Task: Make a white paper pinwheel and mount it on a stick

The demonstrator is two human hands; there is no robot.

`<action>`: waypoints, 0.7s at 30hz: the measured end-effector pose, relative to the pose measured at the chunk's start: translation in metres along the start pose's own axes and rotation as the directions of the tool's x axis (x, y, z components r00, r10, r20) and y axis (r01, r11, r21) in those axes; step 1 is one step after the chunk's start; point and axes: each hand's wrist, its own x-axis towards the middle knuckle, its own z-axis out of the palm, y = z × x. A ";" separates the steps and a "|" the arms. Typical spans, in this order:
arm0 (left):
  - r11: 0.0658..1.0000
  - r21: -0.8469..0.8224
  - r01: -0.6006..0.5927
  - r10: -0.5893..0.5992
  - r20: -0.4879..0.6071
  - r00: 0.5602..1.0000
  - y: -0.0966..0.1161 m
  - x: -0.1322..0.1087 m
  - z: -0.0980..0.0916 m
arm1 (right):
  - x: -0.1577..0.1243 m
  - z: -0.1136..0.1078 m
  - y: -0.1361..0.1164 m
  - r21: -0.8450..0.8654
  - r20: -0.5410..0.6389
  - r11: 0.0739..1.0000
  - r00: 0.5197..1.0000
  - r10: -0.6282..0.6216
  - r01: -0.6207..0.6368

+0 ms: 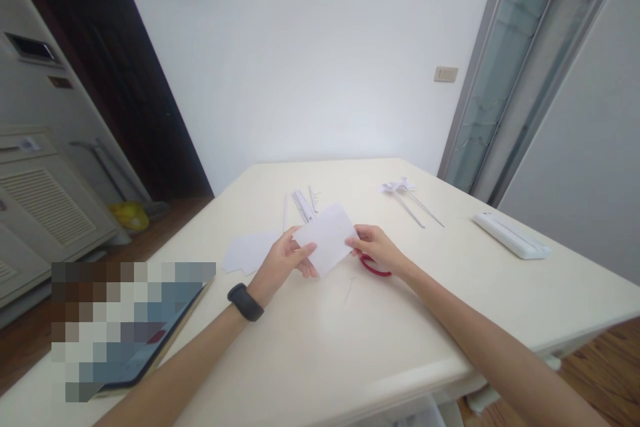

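Note:
A white sheet of paper [329, 240] is held up over the table between my two hands. My left hand [289, 255] pinches its left side, thumb on top and fingers beneath. At the right edge, my right hand [371, 245] grips the paper between thumb and fingers. Partly under my right hand lies a red loop handle [376, 269], which looks like that of scissors; the rest of it is hidden. More white paper [245, 252] lies flat on the table beside my left hand. A black band [245, 301] is around my left wrist.
Thin white sticks [303, 205] lie beyond the paper. Two paper pinwheels [399, 185] on sticks rest at the back right. A white oblong case [513, 235] sits near the right edge of the table [450, 307]. A tablet [165, 330], partly pixelated, lies at the left.

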 end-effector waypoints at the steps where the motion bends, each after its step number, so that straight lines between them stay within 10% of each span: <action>1: 1.000 -0.011 0.017 -0.016 0.012 1.000 -0.003 0.001 0.001 | 0.000 0.000 -0.001 0.010 -0.016 1.000 1.000 0.004 -0.004; 21: 0.975 -0.016 0.220 -0.206 0.288 0.935 -0.023 -0.002 0.012 | -0.007 0.016 -0.003 -0.042 -0.123 0.995 0.988 -0.094 0.090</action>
